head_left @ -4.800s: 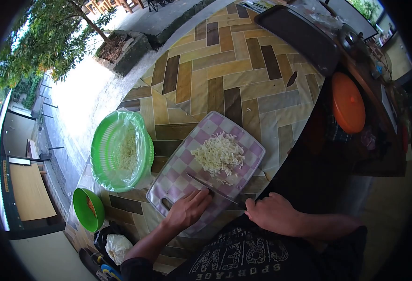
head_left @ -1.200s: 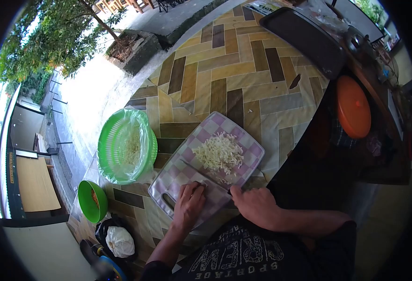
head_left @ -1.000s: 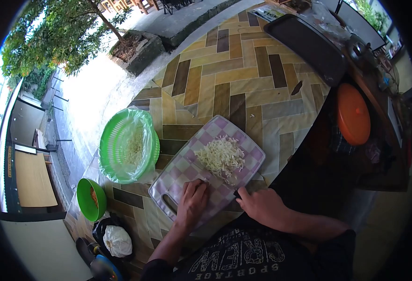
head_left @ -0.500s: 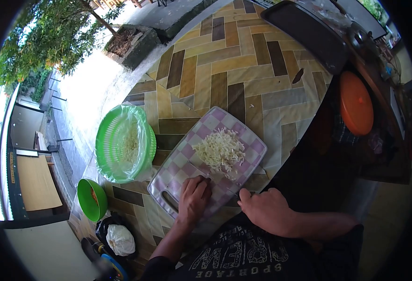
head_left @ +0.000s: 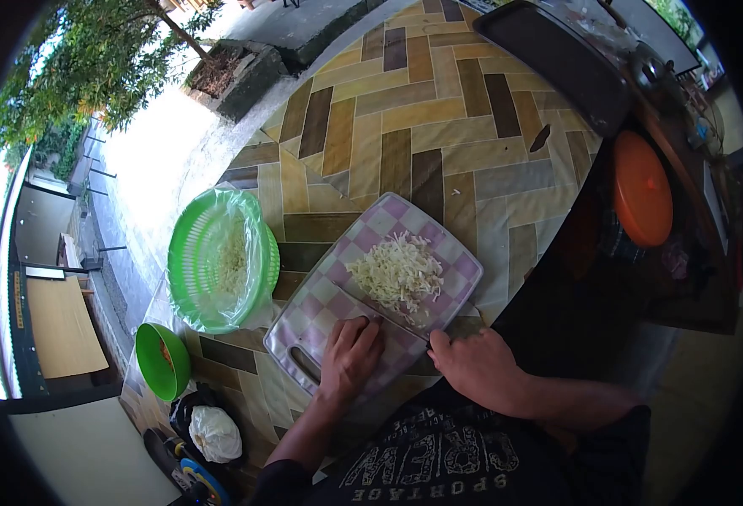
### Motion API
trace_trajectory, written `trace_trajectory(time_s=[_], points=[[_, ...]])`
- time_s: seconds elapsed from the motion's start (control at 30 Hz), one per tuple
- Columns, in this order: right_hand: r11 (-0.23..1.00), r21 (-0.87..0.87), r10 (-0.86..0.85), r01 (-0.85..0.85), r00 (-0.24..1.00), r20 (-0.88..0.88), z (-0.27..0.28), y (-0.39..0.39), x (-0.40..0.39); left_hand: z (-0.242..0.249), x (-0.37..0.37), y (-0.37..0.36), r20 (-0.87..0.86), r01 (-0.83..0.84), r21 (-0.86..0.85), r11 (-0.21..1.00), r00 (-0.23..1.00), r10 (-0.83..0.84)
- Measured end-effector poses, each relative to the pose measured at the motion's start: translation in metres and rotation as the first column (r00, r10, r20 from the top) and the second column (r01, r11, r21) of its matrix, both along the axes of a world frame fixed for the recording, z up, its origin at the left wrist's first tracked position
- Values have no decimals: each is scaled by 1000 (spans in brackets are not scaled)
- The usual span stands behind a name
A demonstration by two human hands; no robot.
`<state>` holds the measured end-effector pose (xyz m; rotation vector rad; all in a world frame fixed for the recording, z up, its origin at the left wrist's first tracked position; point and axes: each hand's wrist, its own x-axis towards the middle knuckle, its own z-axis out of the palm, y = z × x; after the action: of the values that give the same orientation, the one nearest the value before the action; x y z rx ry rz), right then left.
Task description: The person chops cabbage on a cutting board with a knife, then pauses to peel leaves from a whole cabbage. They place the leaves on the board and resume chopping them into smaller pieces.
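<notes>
A pink and white checkered cutting board [head_left: 310, 316] lies on the patterned tablecloth, with a pile of pale shredded vegetable [head_left: 398, 274] on its upper half. My left hand [head_left: 352, 354] rests on the board's lower part, fingers curled together; what lies beneath them is hidden. At the board's right edge my right hand [head_left: 477, 363] is closed round the dark handle of a knife [head_left: 401, 327]. The thin blade runs leftward across the board, between the pile and my left fingers.
Left of the board stands a green basket [head_left: 179, 278] lined with clear plastic, holding pale shreds. Below it are a green bowl [head_left: 159, 375] and a white bag [head_left: 217, 433]. A dark tray [head_left: 548, 63] lies at the upper right, near an orange lid [head_left: 644, 190].
The knife blade has come into clear view across the board. My right hand has shifted slightly up and left. My left hand stays nearly in place.
</notes>
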<state>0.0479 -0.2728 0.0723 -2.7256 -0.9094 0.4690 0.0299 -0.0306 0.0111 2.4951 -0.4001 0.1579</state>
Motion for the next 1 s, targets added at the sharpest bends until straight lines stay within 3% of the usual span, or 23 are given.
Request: trace_trajectory(time_s=[0.13,0.33,0.53,0.73,1.0], points=[[1000,12,4,-5,997,72,-18,19,1,-8,-1,8,44,113,89,990,992,-117],[999,15,-33,35,992,-123,10,13,6,0,0,2,32,29,27,999,999,-30],[999,-42,18,-22,995,-93,27,3,15,-5,0,2,27,21,-6,1000,999,-21],[999,34,-6,7,999,-38,-18,33,17,0,1,4,15,36,-21,999,999,-36],[1000,10,11,-9,966,-257,28,9,24,-2,-1,4,-1,-8,-58,998,1000,8]])
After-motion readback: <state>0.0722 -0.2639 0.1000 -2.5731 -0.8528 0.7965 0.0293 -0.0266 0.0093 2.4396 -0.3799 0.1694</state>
